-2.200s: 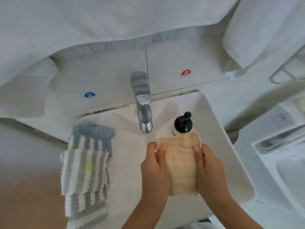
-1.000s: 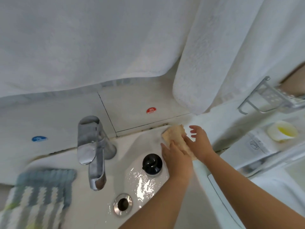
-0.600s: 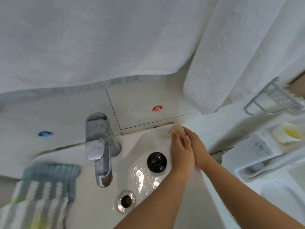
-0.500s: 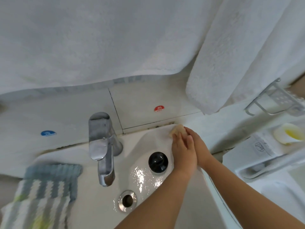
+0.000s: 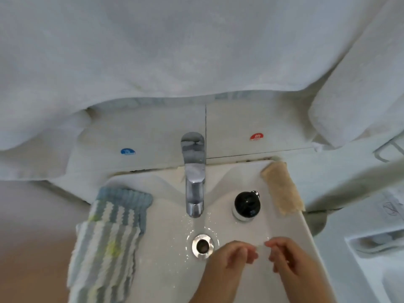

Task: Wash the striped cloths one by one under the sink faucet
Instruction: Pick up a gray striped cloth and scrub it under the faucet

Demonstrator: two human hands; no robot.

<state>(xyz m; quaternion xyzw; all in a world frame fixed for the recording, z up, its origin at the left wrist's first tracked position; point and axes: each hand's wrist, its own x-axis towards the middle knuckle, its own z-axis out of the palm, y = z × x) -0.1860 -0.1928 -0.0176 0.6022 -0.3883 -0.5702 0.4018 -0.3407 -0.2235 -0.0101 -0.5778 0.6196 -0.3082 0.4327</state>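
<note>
A beige cloth (image 5: 282,188) lies folded on the sink's right rim near the back wall. Blue, grey and white striped cloths (image 5: 109,239) drape over the sink's left rim. The chrome faucet (image 5: 193,178) stands at the back centre of the white sink (image 5: 166,265), above the drain (image 5: 202,246). My left hand (image 5: 235,256) and my right hand (image 5: 284,254) hover over the basin to the right of the drain, fingers loosely curled, holding nothing. No running water is visible.
A black-topped soap dispenser (image 5: 247,204) stands between the faucet and the beige cloth. White towels (image 5: 175,51) hang low over the back wall. A wire rack (image 5: 387,152) and a white appliance (image 5: 376,243) sit to the right.
Both hands pressed the beige cloth onto the sink's back right rim, then let go and drew back over the basin. The view has swung left to centre on the faucet.
</note>
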